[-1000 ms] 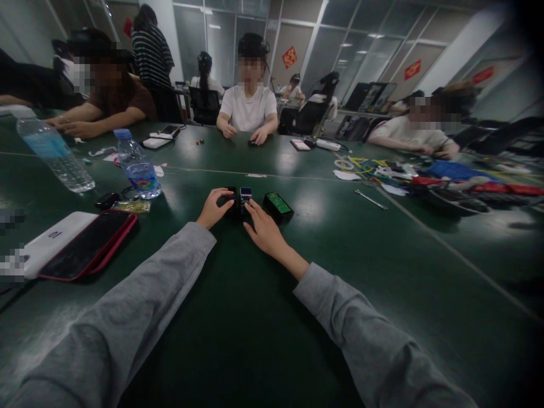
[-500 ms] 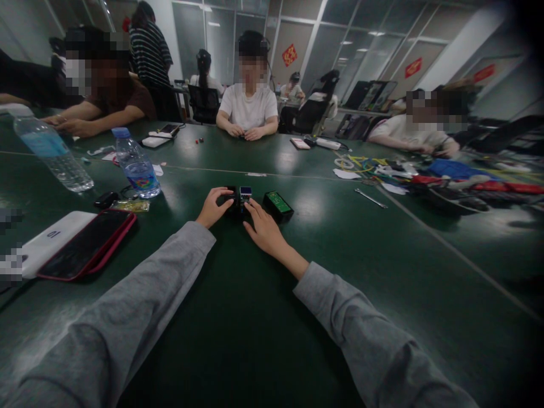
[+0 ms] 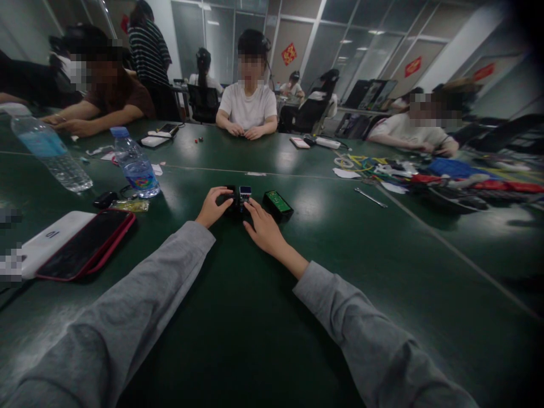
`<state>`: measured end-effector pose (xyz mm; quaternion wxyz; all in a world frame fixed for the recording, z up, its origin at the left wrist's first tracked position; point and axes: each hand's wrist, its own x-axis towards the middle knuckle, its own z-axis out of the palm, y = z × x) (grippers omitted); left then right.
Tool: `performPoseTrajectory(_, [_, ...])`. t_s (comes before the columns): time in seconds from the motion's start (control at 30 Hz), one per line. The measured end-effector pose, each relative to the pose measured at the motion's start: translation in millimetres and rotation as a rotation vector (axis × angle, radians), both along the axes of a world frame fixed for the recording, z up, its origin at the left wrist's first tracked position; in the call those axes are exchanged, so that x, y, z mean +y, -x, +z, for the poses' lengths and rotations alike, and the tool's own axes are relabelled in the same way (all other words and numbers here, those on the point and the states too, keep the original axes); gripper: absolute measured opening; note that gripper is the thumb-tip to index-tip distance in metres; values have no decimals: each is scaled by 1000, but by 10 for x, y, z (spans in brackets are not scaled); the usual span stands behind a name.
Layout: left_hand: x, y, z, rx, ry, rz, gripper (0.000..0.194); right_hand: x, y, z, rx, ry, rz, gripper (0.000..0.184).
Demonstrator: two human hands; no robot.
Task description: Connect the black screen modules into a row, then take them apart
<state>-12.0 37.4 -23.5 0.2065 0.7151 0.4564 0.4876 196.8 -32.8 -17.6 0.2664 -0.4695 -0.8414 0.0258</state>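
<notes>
My left hand [image 3: 210,207] is curled around a small black object [image 3: 231,195], thumb on the near side and fingers on the far side. Its exact kind is too dark to make out. Right beside it stands a small electronic module with a little screen [image 3: 245,190] and a few parts below the screen. My right hand [image 3: 264,228] lies with its fingers stretched out and its thumb apart, fingertips touching the module's lower edge. Just right of those fingers is an open black case with a green circuit board [image 3: 278,202] inside.
Left are two water bottles [image 3: 51,150] [image 3: 135,164], a phone in a red case [image 3: 87,243], a white device [image 3: 53,235] and a yellowish packet [image 3: 132,205]. Right lie a wrench [image 3: 370,198] and tangled cables [image 3: 365,163]. Several people sit around the green table [image 3: 238,317].
</notes>
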Motion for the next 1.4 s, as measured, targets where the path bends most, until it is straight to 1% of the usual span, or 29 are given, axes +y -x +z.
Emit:
performPoseTrajectory(0.87, [23, -2, -14, -8, -12, 2, 24, -2, -3, -10, -6, -8, -9, 57])
performPoseTrajectory(1.4, [25, -3, -8, -7, -7, 10, 24, -40, 0, 25, -16, -43, -20, 53])
